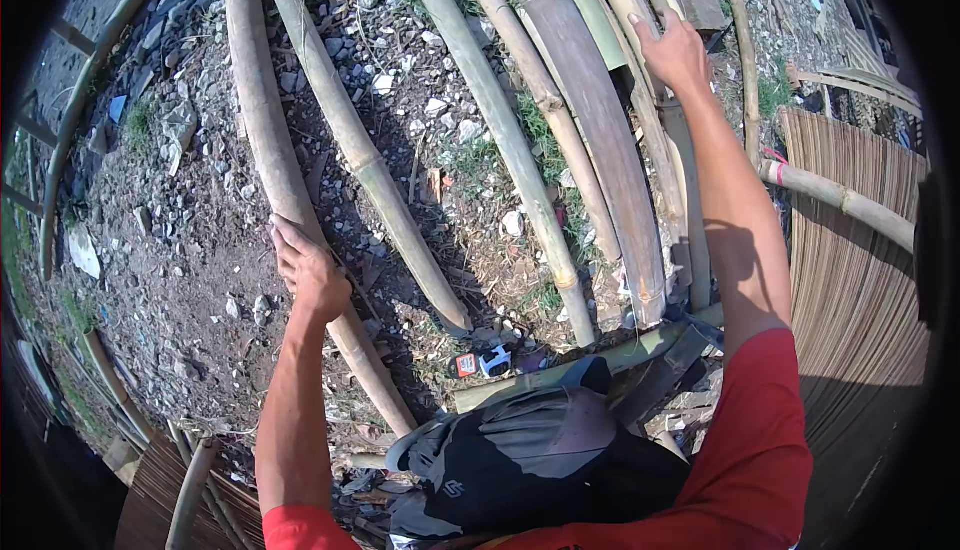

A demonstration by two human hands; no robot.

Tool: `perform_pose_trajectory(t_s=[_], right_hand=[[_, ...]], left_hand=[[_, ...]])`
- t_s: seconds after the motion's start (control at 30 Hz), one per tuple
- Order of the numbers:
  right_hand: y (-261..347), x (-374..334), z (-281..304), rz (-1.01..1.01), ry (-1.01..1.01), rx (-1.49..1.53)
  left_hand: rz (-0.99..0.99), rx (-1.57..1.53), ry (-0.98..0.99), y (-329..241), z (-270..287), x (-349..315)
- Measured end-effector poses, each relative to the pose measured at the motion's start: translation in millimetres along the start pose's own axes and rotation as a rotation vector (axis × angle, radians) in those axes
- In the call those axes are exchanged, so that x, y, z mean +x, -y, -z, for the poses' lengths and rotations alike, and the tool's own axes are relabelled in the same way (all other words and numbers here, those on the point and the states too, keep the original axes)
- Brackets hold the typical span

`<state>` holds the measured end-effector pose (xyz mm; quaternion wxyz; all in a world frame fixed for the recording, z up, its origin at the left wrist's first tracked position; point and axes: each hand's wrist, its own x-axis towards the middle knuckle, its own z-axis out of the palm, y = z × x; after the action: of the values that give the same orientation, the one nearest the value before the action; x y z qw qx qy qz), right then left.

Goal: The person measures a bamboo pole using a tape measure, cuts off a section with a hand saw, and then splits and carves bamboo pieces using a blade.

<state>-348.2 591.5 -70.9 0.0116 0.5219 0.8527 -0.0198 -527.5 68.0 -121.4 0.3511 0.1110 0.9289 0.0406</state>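
Inspector One: From the head view, what do we record of the hands?

Inspector Two: We record the left hand [310,272] closed over a thick bamboo pole [264,120], fingers bent across it. The right hand [678,58] reaches farther out, thumb and forefinger parted, at the bamboo lengths [657,140] on the right; we cannot tell whether it grips any.

Inspector One: Where does the thick bamboo pole lie?

Inspector Two: On stony ground [190,220], running outward from the person's left side. We note a thinner pole [372,172] to its right and, farther right, a wide grey bamboo piece [590,100] beside a light green strip [590,10], whose cut end is near the right hand.

Inspector One: Other items?

Inspector Two: We list a green pole [645,347] crosswise by the person's legs, a small black-and-red object [465,365], and thin brown strips [850,290] stacked at far right.
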Motion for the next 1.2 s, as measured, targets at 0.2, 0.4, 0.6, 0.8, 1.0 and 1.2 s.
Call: perform_pose_trajectory(t_s=[0.2, 0.4, 0.6, 0.8, 1.0, 1.2], right_hand=[[141, 106, 7, 0.020, -0.136, 0.193], [132, 127, -16, -0.049, -0.057, 0.155], [115, 106, 6, -0.077, -0.025, 0.131], [1, -33, 32, -0.136, 0.407, 0.129], [-92, -233, 119, -0.430, 0.578, 0.356], [-207, -500, 226, -0.733, 0.551, 0.597]], left_hand=[[-0.085, -0.014, -0.116, 15, -14, 4], [-0.033, 0.011, -0.075, 6, -12, 3], [-0.016, 0.049, -0.020, 6, -8, 0], [0.019, 0.022, -0.037, 5, 2, 4], [0.073, -0.035, 0.005, -21, -3, -6], [0.015, -0.227, -0.048, -3, -15, 9]])
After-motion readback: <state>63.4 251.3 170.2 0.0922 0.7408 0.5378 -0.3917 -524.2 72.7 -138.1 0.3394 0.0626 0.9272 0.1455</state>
